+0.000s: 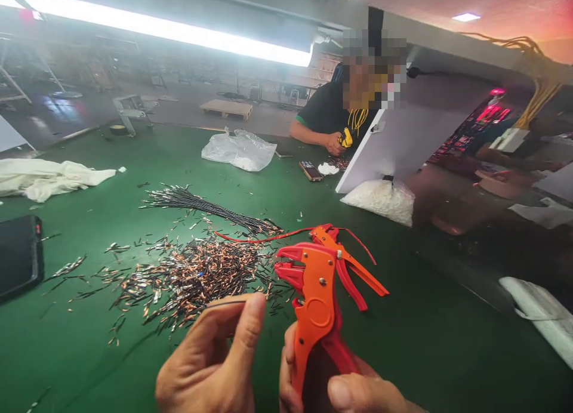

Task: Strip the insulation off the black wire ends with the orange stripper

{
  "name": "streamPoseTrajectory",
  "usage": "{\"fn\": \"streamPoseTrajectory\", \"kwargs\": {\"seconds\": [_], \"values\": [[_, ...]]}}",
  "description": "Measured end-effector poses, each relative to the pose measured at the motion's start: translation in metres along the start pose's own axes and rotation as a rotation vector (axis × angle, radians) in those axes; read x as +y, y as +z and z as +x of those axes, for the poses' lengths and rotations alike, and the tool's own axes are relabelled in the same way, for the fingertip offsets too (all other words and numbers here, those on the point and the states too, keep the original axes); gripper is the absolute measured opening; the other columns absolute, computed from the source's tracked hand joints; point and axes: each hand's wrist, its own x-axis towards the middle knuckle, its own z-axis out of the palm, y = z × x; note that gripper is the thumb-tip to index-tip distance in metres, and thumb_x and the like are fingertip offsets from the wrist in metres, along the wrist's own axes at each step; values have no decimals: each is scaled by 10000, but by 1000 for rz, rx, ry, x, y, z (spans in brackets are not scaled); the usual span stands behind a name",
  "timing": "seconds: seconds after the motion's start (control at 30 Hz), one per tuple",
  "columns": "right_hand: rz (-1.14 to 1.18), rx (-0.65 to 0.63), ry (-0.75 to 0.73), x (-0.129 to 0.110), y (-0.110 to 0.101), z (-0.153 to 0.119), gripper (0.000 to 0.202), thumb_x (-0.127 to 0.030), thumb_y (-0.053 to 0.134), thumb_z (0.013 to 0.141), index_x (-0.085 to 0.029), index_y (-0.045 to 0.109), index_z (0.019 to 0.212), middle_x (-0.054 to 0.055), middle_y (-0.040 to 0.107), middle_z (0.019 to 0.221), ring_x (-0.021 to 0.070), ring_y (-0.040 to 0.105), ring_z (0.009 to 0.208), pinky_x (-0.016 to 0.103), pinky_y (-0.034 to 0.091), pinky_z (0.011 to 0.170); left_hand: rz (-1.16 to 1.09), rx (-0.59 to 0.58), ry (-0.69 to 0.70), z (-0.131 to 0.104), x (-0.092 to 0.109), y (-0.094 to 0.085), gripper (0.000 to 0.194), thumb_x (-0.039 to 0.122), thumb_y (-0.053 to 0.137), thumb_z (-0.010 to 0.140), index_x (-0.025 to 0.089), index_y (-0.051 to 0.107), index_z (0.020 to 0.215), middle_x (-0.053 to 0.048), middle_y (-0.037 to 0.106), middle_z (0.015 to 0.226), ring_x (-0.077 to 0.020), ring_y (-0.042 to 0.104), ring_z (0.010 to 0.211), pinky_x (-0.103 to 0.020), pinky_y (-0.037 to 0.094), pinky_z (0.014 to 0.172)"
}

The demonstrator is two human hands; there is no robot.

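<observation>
My right hand [353, 383] is wrapped round the handles of an orange and red wire stripper [319, 305], whose jaws point left. In my left hand [219, 353], thumb and forefinger pinch a thin black wire [226, 303] just left of those jaws. Beyond both hands spreads a heap of short cut wire pieces [201, 276], black with copper ends. A bundle of longer black wires [206, 207] lies behind the heap. Another orange and red wire stripper [353, 264] rests on the table behind the held one, with a red cord [268, 239] beside it.
A phone [20, 255] and white cloth [49, 179] lie at left on the green table [425, 341]. Farther back are a clear plastic bag [239, 150], another phone [310, 170] and a tied white bag [380, 199]. A person [326, 114] across the table holds a yellow tool.
</observation>
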Motion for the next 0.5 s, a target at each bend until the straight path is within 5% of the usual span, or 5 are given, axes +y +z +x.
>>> {"fn": "streamPoseTrajectory", "kwargs": {"seconds": [0.13, 0.2, 0.37, 0.5], "values": [[67, -111, -88, -10, 6, 2, 302, -372, 642, 779, -216, 511, 1002, 5, 565, 709, 193, 586, 659, 341, 418, 664, -236, 17, -399, 15, 3, 1, 252, 325, 907, 457, 219, 777, 645, 24, 692, 615, -73, 568, 511, -108, 439, 419], [67, -123, -101, -11, 6, 0, 266, -373, 615, 794, -225, 506, 987, 12, 577, 735, 204, 596, 684, 364, 428, 699, -269, 12, -481, 19, 5, 1, 292, 331, 919, 396, 210, 768, 615, 26, 672, 597, -63, 528, 492, -105, 395, 387], [66, 51, -28, -17, 3, -12, 344, -378, 629, 723, -211, 522, 1004, 42, 594, 806, 203, 571, 728, 339, 404, 688, 37, -34, -295, 23, 4, -7, 308, 418, 899, 478, 195, 777, 653, 12, 683, 606, -87, 578, 570, -121, 470, 505], [29, -26, -31, -23, 5, -16, 394, -374, 651, 736, -216, 500, 1064, 48, 585, 844, 202, 552, 748, 341, 408, 689, 49, 7, -213, 24, 1, -13, 320, 459, 865, 550, 196, 776, 708, 3, 723, 658, -108, 618, 577, -157, 489, 508]]}}
